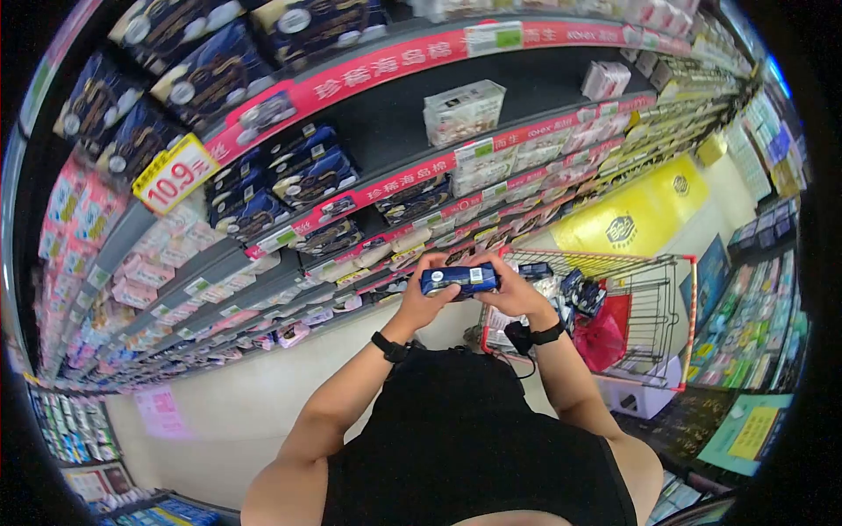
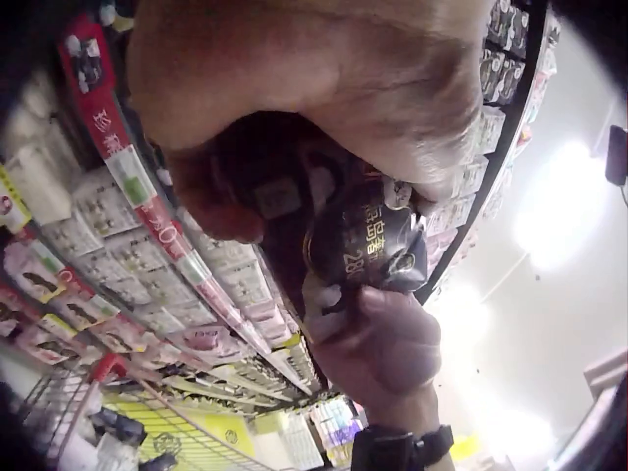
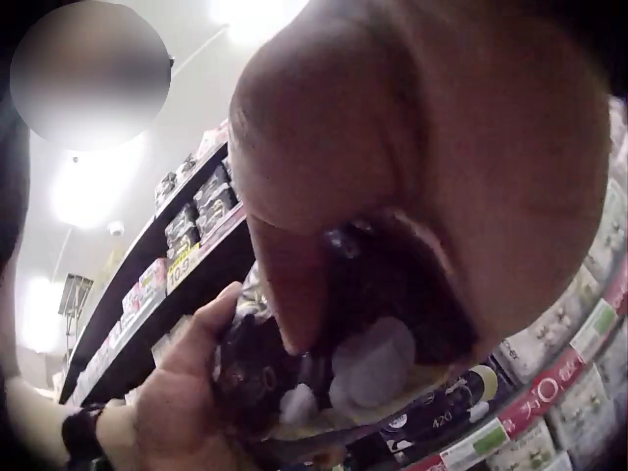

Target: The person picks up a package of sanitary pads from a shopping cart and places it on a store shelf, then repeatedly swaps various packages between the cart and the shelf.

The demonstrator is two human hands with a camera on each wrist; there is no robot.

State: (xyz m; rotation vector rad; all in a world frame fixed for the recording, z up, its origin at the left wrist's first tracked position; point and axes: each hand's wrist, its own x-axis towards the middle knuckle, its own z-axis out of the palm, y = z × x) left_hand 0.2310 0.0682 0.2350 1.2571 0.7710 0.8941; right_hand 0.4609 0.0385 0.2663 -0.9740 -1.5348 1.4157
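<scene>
Both hands hold one dark blue plastic-wrapped pack (image 1: pixel 460 280) in front of the chest in the head view. The left hand (image 1: pixel 428 298) grips its left end, thumb across the near side. At the other end the right hand (image 1: pixel 512 291) has its fingers curled round the pack. In the left wrist view the left hand (image 2: pixel 314 78) is large over the pack (image 2: pixel 363 240), with the right hand (image 2: pixel 383 343) below it. The right wrist view shows the right hand (image 3: pixel 422 147) over the pack (image 3: pixel 373 363) and the left hand (image 3: pixel 182 392) at its far end.
Shelves (image 1: pixel 377 184) of dark blue, white and pink packs stand in front and to the left. A shopping cart (image 1: pixel 649 263) with several dark packs and a red bag (image 1: pixel 601 337) is at the right, beside the right forearm. Another stocked shelf (image 1: pixel 745 324) lies beyond it.
</scene>
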